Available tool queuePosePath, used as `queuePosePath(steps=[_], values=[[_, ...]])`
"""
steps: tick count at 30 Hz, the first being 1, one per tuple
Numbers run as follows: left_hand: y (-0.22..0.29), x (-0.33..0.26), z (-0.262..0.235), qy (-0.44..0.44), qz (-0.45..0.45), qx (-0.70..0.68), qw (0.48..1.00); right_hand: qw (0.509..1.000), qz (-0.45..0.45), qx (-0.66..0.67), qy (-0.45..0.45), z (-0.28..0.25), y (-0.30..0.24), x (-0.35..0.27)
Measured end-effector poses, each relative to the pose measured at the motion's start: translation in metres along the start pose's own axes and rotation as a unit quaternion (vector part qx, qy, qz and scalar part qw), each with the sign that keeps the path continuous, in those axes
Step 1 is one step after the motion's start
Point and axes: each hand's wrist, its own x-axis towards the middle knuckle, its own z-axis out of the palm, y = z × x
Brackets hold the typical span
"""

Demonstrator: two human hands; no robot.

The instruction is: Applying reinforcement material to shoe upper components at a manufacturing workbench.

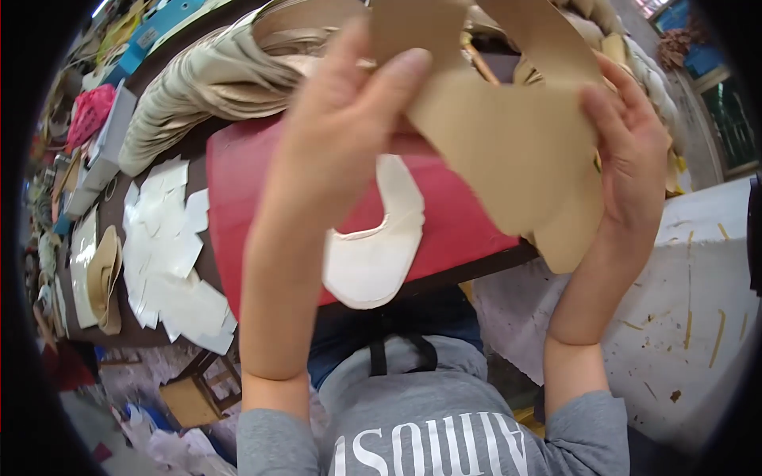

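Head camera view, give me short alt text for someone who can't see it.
Both hands, left hand and right hand, hold up a tan cut-out piece above a red board bearing a white cut piece. White scraps and a beige stack lie to the left.

One tan curved leather piece, one cream curved leather piece, one red rectangular mat, two hands.

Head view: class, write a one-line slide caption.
Both hands, left hand and right hand, hold up a tan cut piece over a red board.
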Motion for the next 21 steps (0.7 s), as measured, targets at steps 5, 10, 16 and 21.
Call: queuePosePath(steps=[5,10,16,21], values=[[-0.009,-0.078,-0.085,0.092,-0.075,0.092,0.989,0.957,0.096,0.074,-0.265,0.072,0.033,-0.047],[-0.05,-0.12,-0.108,0.165,-0.189,0.154,0.956,0.936,0.171,0.007,-0.306,0.091,0.078,-0.091],[-0.068,-0.127,-0.125,0.163,-0.234,0.199,0.938,0.945,0.136,-0.057,-0.291,0.094,0.101,-0.112],[-0.072,-0.125,-0.128,0.172,-0.238,0.197,0.935,0.944,0.102,-0.12,-0.291,0.099,0.1,-0.113]])
